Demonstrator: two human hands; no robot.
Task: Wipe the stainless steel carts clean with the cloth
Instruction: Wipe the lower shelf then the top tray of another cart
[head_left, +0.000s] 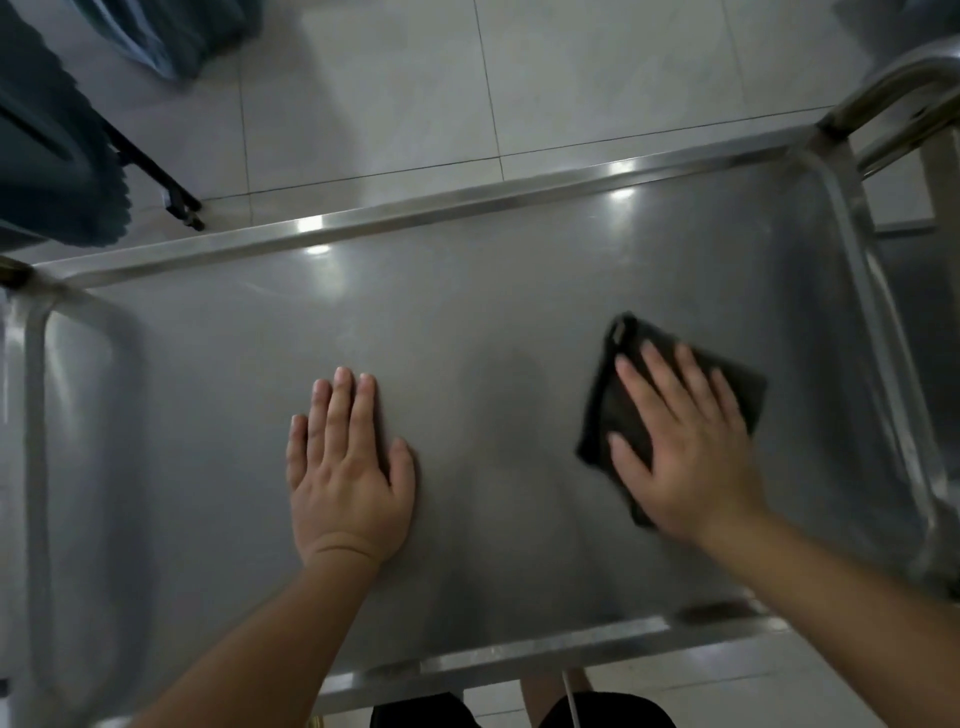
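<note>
Smooth glossy steel cart, matt dark cloth, glossy tiles

Pale tiled floor, teal fabric at left, black frame.

Steel cart w/ cloth atop

Grey brushed stainless steel cart top, dull silver-grey with faint streaks and small white light glints along the far rim. Dark charcoal, near-black square cloth, plain, no pattern. Pale grey-white glossy floor tiles with thin dark grout lines. Dark teal-blue fabric with scalloped edge at upper left; lighter blue ribbed fabric at top. Black metal bar beside the teal fabric. Black shorts at bottom edge.
</note>
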